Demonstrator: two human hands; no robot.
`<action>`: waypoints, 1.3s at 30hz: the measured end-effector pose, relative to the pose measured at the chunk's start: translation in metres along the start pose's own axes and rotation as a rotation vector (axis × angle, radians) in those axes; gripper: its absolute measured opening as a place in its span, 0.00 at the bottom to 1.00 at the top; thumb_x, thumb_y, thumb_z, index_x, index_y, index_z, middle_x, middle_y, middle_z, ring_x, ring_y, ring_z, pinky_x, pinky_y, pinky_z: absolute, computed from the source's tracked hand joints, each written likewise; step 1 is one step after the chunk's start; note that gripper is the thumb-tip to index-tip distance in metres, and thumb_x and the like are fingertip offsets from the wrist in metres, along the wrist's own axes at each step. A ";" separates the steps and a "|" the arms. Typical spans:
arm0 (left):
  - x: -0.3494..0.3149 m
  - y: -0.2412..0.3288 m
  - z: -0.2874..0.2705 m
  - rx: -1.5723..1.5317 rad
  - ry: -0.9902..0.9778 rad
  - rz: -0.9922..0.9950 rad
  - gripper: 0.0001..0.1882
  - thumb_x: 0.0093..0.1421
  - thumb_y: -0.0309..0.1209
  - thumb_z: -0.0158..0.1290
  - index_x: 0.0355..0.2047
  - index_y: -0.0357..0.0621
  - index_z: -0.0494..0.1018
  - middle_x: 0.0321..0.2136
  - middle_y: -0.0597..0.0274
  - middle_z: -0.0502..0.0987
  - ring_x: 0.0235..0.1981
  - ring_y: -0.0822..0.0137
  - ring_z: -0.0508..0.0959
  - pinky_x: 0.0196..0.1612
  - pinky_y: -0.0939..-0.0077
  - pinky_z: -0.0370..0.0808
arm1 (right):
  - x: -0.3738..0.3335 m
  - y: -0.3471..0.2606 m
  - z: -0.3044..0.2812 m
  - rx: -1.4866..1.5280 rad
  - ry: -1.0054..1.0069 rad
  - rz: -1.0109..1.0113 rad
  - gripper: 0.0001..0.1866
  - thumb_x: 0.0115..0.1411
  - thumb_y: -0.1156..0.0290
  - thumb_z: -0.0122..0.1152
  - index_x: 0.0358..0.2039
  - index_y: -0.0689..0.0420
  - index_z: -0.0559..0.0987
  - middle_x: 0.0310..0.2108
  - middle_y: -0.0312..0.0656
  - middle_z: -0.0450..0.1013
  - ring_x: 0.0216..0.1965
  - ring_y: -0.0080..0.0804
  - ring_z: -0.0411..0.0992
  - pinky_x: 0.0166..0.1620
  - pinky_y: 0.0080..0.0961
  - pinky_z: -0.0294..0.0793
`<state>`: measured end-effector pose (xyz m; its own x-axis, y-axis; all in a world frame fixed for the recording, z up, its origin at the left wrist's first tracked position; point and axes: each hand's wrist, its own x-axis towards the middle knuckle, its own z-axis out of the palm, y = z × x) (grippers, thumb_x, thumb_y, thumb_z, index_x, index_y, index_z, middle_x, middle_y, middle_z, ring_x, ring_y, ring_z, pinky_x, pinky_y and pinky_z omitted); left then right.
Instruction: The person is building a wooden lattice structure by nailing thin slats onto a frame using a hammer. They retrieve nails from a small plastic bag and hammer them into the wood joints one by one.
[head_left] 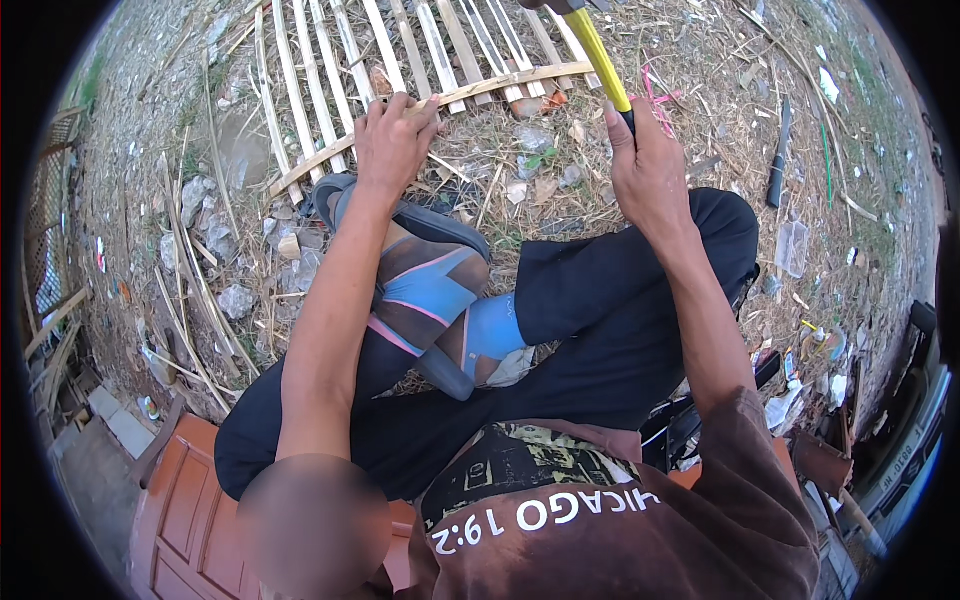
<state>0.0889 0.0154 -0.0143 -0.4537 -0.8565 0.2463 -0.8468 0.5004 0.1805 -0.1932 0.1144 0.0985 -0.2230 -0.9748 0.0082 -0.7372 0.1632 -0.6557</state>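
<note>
A panel of pale bamboo slats (400, 45) lies on the ground at the far side, with a long crosspiece (545, 74) running over the near ends of the slats. My left hand (392, 145) is closed on this crosspiece near its middle, the fingers bent over it. Whether a nail is between the fingertips is too small to tell. In my right hand (645, 165) is a hammer (590, 45), gripped by its black handle end and raised above the panel's right side. Its yellow shaft points up, and the head is partly cut off by the top edge.
My crossed legs (600, 270) and sandalled feet (430, 290) are close below the panel. A knife (778, 150) with a dark handle lies at the right, near a clear plastic cup (792, 248). Loose bamboo strips (205, 320) and stones (236, 301) litter the left ground. A reddish-brown wooden panel (190, 500) is behind me.
</note>
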 end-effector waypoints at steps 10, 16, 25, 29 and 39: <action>0.002 0.003 -0.003 -0.007 -0.003 -0.022 0.17 0.58 0.43 0.62 0.48 0.63 0.82 0.38 0.68 0.76 0.42 0.60 0.75 0.44 0.58 0.70 | 0.003 -0.009 0.000 0.012 0.000 -0.024 0.17 0.72 0.57 0.51 0.36 0.59 0.71 0.15 0.56 0.71 0.20 0.63 0.72 0.25 0.57 0.66; 0.002 0.007 -0.003 0.031 -0.051 -0.027 0.18 0.58 0.43 0.62 0.49 0.63 0.82 0.38 0.68 0.77 0.42 0.62 0.75 0.44 0.60 0.71 | 0.007 0.026 0.010 -0.260 -0.191 0.036 0.17 0.72 0.56 0.49 0.36 0.60 0.72 0.16 0.59 0.71 0.22 0.65 0.72 0.28 0.57 0.68; 0.000 0.009 0.000 -0.008 -0.028 -0.019 0.18 0.58 0.43 0.62 0.49 0.63 0.82 0.38 0.69 0.76 0.42 0.62 0.75 0.45 0.60 0.70 | 0.011 0.041 0.018 -0.233 -0.143 0.017 0.19 0.72 0.56 0.49 0.35 0.60 0.73 0.17 0.59 0.72 0.22 0.64 0.72 0.28 0.57 0.67; -0.001 0.001 -0.003 0.014 0.001 -0.017 0.18 0.58 0.42 0.62 0.50 0.64 0.82 0.38 0.69 0.76 0.41 0.62 0.75 0.45 0.59 0.70 | 0.012 -0.002 -0.005 -0.046 -0.089 0.014 0.19 0.72 0.55 0.49 0.35 0.61 0.73 0.17 0.57 0.72 0.22 0.62 0.72 0.27 0.55 0.66; 0.000 0.002 -0.004 0.033 -0.017 -0.019 0.17 0.59 0.42 0.61 0.49 0.63 0.82 0.38 0.67 0.77 0.41 0.60 0.76 0.43 0.59 0.72 | 0.016 -0.021 -0.024 0.043 -0.006 0.059 0.20 0.70 0.56 0.50 0.34 0.62 0.74 0.19 0.62 0.73 0.26 0.66 0.74 0.35 0.61 0.69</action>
<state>0.0887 0.0171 -0.0105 -0.4414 -0.8682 0.2268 -0.8639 0.4795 0.1539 -0.1964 0.0990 0.1311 -0.2612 -0.9646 -0.0362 -0.6945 0.2139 -0.6870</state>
